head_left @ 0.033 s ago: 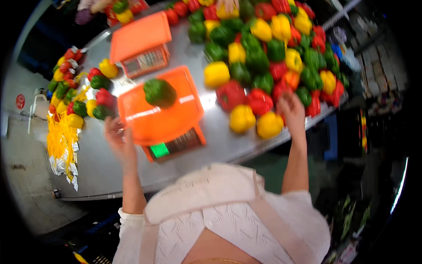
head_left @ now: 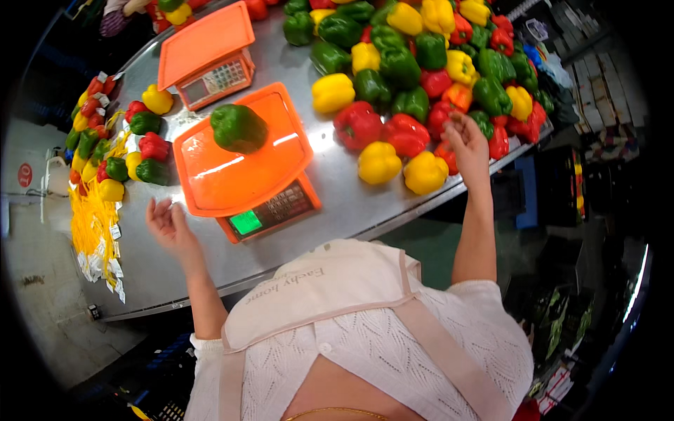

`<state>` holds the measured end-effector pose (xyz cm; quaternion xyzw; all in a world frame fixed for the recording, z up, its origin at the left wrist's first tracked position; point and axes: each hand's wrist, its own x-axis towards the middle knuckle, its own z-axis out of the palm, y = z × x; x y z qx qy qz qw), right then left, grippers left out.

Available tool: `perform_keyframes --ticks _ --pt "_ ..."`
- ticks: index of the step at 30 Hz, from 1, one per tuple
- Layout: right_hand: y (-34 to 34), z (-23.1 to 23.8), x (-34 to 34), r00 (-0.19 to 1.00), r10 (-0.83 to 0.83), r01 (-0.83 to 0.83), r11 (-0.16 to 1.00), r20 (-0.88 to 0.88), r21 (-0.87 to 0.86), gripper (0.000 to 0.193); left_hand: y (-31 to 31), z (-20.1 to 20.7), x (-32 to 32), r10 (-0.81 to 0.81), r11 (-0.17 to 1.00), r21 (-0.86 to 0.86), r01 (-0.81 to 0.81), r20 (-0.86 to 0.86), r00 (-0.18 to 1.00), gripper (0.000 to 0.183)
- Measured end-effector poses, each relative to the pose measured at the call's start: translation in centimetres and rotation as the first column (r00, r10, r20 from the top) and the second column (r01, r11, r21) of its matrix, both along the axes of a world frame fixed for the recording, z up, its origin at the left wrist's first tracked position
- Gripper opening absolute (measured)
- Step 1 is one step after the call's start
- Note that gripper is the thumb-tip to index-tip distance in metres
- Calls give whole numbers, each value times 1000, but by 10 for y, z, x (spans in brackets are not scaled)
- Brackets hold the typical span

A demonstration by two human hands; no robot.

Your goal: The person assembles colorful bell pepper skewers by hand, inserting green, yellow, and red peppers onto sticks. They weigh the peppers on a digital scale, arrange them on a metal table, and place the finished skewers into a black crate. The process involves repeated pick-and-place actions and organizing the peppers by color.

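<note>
A green bell pepper (head_left: 239, 128) lies alone on the orange tray of the near scale (head_left: 232, 175), whose small display glows green. My left hand (head_left: 168, 226) hovers over the steel table just left of that tray, fingers loosely bent and apart, nothing in them. At the right edge of the pepper pile is my right hand (head_left: 469, 147), its fingers half curled beside a red bell pepper (head_left: 441, 118); I see nothing held, and whether the fingertips touch the pepper is unclear. Two yellow bell peppers (head_left: 425, 173) sit at the pile's near edge.
A second orange scale (head_left: 207, 59) stands farther back. Left of the scales are loose peppers (head_left: 154, 146), bundled peppers (head_left: 90, 126) and a heap of yellow strips with white tags (head_left: 95, 228). Another person's arm (head_left: 133, 7) shows at the far left. The steel table's edge (head_left: 372, 231) runs before me.
My left hand has moved away from the near scale's tray, out to the left. My right hand stays by the pile's right edge. The whole view has shifted slightly.
</note>
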<state>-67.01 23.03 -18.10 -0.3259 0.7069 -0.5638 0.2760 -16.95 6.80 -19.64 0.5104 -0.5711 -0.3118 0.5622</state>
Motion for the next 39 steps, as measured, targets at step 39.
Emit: perform_keyframes --ticks 39 --pt "-132 17 261 488 324 -537 844 -810 15 73 11 -143 64 215 975 -136 -174 766 606 18"
